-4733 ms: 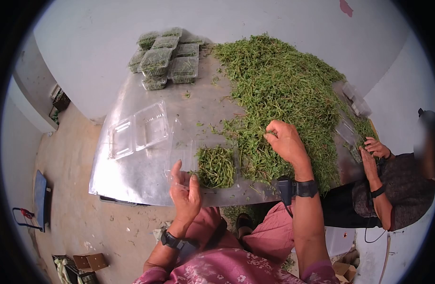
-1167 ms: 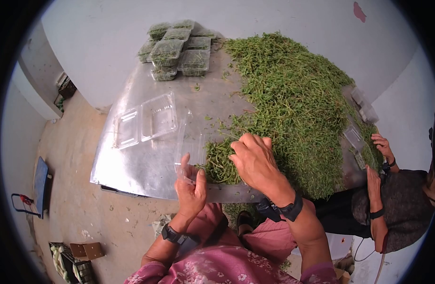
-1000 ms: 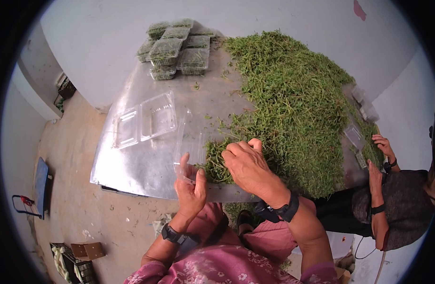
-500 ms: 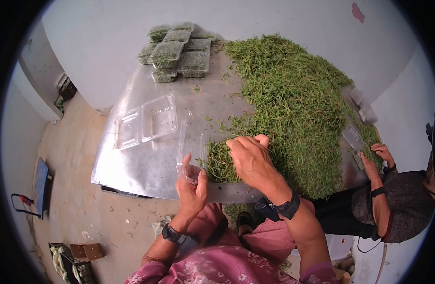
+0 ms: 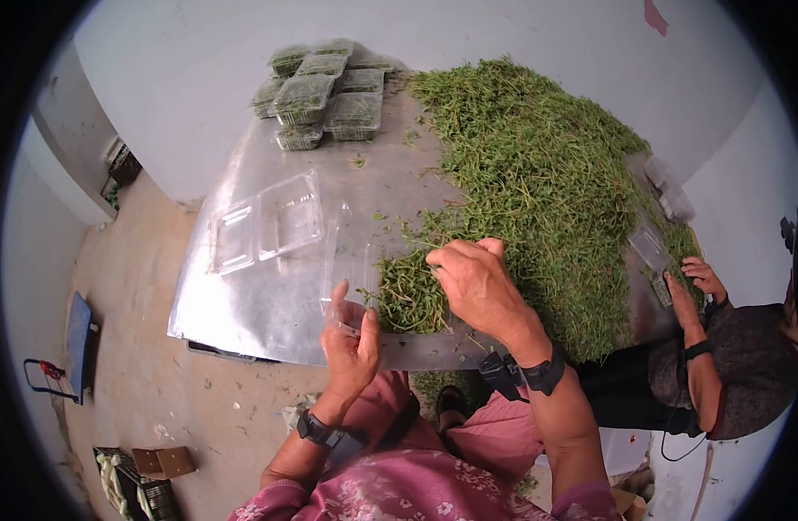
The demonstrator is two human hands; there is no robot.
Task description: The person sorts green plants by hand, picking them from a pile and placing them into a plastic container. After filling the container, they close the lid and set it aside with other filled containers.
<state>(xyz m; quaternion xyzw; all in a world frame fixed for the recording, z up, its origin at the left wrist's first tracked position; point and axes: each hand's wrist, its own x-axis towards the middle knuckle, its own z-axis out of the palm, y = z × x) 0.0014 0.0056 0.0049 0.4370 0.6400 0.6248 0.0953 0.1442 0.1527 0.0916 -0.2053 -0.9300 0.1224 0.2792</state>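
My left hand grips the near edge of an open clear plastic box, thumb and fingers around its side. Green sprigs lie in and against the right part of this box; its right edge is hidden under them. My right hand is just right of these sprigs, fingertips pinched together at a thin stem. Beyond it spreads a big heap of green sprigs. Another open clear box, with nothing in it, lies to the left on the metal table.
Filled, closed boxes are stacked at the table's back left. A co-worker's hands hold a clear box at the right, near stacked clear boxes. A blue trolley stands on the floor at left.
My right hand has moved a little to the right, away from the sprigs in the box. My left hand has barely moved. The co-worker's hands have shifted slightly.
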